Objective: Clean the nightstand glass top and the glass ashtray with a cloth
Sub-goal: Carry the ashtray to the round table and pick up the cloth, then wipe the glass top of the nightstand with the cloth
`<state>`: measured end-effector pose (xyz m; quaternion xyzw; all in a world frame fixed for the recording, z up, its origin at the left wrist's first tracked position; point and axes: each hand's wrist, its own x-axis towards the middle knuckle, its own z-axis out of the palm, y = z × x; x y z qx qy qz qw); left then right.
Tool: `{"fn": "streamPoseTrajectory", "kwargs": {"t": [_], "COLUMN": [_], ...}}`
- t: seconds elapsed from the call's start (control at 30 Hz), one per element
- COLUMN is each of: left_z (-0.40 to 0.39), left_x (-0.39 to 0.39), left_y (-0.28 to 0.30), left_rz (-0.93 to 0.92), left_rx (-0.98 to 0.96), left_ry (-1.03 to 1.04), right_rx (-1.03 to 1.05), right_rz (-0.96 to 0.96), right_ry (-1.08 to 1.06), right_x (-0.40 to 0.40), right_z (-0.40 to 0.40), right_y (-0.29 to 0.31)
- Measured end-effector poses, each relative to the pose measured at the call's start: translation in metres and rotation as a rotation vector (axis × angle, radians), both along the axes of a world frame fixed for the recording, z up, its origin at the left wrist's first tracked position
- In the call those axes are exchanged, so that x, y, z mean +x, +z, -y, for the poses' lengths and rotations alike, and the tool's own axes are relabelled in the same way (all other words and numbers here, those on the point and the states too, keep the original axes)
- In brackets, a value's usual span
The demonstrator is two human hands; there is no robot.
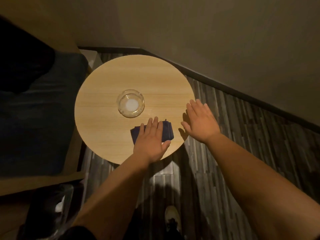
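Bed (pixel 39 104): dark bedding, just left of the surface.
Floor (pixel 225 153): striped grey planks, under and right of the surface.
Surface (pixel 121 80): round, wood-toned top; a faint sheen suggests glass, though I cannot tell for certain.
Left hand (pixel 152 141): grip apart, fingers straight and flat on the cloth, pressing it down at the near edge.
Right hand (pixel 201 121): grip apart, fingers spread, holding nothing, at the right rim; whether it touches the surface I cannot tell.
Cloth (pixel 168 131): dark blue, folded, lying partly under the left palm, its long axis running roughly left to right.
Ashtray (pixel 131 103): clear glass, upright near the centre, just beyond the left fingertips and slightly to their left, apart from the cloth.
Key relation: the left hand is the nearer to the ashtray; a wipe forward would likely meet it, so the ashtray probably needs lifting or shifting first.
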<state>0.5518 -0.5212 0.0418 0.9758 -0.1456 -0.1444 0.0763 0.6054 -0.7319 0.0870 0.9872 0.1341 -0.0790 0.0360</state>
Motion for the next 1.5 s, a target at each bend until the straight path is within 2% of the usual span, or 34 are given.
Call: {"fn": "streamPoseTrajectory", "kwargs": {"t": [0.17,0.43,0.63,0.8,0.9,1.13,1.33,1.5], "left_z": [0.007,0.001,-0.003,-0.016,-0.034,-0.118,-0.222,-0.306], "left_x": [-0.005,-0.034,-0.076,-0.108,-0.124,-0.174,-0.257,-0.342], "left_y": [-0.023,-0.019,-0.017,0.002,0.025,0.085,0.115,0.133], "left_rz": [-0.026,-0.017,0.026,-0.004,0.000,0.006,0.124,0.205], "left_rx": [0.116,0.176,0.166,0.051,-0.012,0.007,-0.004,-0.002], "left_ry": [0.017,-0.037,0.017,0.068,0.175,0.423,0.686,1.000], "right_rx": [0.015,0.094,0.095,0.094,0.106,0.147,0.159,0.130], "right_rz": [-0.005,-0.029,-0.039,-0.043,-0.034,-0.013,-0.018,-0.032], "right_ry": [0.083,0.056,0.087,0.147,0.217,0.449,0.704,0.854], "right_x": [0.001,-0.011,-0.021,-0.026,-0.031,-0.056,-0.125,-0.197], "right_z": [0.014,0.017,0.008,-0.016,-0.047,-0.166,-0.297,-0.396], "right_y": [-0.022,-0.035,-0.025,-0.002,0.019,0.065,0.083,0.081]}}
